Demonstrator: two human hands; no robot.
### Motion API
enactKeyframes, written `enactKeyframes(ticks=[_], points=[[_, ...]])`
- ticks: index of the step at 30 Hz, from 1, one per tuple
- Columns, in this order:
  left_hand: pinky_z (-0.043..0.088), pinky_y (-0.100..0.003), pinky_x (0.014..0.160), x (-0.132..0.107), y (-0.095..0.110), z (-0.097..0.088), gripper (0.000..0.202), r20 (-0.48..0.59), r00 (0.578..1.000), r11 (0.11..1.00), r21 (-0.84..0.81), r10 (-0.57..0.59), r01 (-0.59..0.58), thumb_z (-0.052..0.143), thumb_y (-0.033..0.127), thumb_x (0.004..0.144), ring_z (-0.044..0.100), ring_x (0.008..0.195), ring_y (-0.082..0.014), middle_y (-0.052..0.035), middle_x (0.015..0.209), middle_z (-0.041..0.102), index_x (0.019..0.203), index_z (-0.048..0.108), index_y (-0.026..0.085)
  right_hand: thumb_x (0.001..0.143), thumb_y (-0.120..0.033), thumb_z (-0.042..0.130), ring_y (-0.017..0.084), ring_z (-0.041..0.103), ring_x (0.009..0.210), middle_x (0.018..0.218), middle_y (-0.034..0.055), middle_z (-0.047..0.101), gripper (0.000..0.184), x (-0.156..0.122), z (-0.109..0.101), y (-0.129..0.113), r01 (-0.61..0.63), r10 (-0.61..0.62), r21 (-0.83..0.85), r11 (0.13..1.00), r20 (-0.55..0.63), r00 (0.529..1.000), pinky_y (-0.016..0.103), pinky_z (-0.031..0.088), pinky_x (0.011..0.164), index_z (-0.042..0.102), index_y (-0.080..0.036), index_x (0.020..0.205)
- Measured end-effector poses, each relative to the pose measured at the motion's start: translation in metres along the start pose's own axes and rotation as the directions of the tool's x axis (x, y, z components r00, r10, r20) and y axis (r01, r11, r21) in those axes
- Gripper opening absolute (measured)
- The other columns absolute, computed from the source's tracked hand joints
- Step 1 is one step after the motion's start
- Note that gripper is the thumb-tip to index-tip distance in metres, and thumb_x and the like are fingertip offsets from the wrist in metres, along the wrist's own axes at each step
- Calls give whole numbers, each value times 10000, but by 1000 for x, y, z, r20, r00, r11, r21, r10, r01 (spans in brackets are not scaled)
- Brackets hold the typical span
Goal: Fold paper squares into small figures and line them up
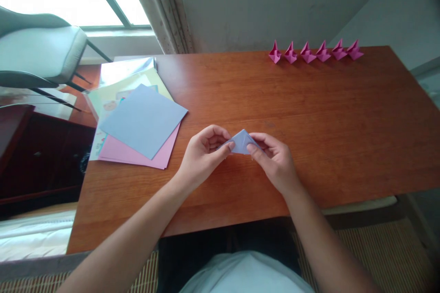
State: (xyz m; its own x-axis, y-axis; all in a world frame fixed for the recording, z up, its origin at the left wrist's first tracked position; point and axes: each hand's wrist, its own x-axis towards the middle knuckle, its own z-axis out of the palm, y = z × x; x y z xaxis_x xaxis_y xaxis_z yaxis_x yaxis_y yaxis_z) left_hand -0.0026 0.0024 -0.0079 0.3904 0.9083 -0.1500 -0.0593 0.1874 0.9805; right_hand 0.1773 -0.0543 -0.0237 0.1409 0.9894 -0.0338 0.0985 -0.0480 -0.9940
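A small folded piece of light blue paper [242, 140] is held above the wooden table between my two hands. Its top comes to a point, and crease lines show on its face. My left hand [209, 149] pinches the left side, thumb on the front. On the right side, my right hand [273, 155] grips it the same way, with the thumb pressed near a crease. My fingers behind the paper are partly hidden.
Several pink folded paper figures [323, 52] stand in a row along the far right edge of the wooden table [309, 110]. At the left, a blue sheet [146, 119] lies over pink sheets [137, 154] and plastic packets [129, 67]. A chair [41, 50] stands beyond the table's left side.
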Motion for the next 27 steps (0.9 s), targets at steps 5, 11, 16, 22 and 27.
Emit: enactKeyframes(ticks=[5, 11, 16, 22, 27], points=[[533, -220, 676, 0, -4, -2, 259, 28, 997, 982, 169, 75, -78, 708, 275, 883, 664, 773, -134, -34, 866, 693, 1098, 615, 165, 894, -315, 658, 146, 623, 682, 767, -12, 692, 118, 22, 3, -6, 63, -60, -92, 994, 39, 997, 261, 498, 605, 700, -216, 847], [565, -267, 777, -3, -2, -4, 401, 138, 939, 732, 595, 314, -332, 665, 210, 891, 665, 888, -156, -89, 1165, 688, 1290, 635, 198, 898, -296, 645, 148, 628, 669, 768, -7, 701, 109, 24, 5, -1, 92, -83, -174, 980, 60, 995, 263, 484, 597, 697, -210, 855], [574, -302, 830, -3, 0, -5, 466, 210, 932, 676, 643, 296, -360, 701, 204, 867, 674, 890, -166, -83, 1184, 701, 1328, 631, 216, 877, -326, 695, 220, 723, 934, 1045, 53, 757, 217, 19, 7, 1, 98, -98, -114, 989, 10, 995, 321, 578, 755, 692, -225, 1070], [592, -305, 823, -1, -6, -8, 510, 172, 965, 888, 386, 196, -249, 738, 271, 861, 683, 913, -179, -121, 1149, 704, 1341, 618, 149, 929, -451, 636, 169, 666, 754, 921, 17, 698, 382, 16, 6, -5, 81, -81, 3, 997, 69, 994, 299, 556, 664, 590, -269, 1261], [570, -268, 713, 1, -6, -8, 575, 132, 991, 993, 110, 33, -48, 785, 330, 838, 661, 824, -158, -113, 1044, 693, 1340, 610, 111, 933, -398, 633, 183, 638, 871, 973, 19, 644, 464, 14, 7, -4, 143, -149, 51, 988, 133, 980, 314, 542, 737, 514, -291, 1368]])
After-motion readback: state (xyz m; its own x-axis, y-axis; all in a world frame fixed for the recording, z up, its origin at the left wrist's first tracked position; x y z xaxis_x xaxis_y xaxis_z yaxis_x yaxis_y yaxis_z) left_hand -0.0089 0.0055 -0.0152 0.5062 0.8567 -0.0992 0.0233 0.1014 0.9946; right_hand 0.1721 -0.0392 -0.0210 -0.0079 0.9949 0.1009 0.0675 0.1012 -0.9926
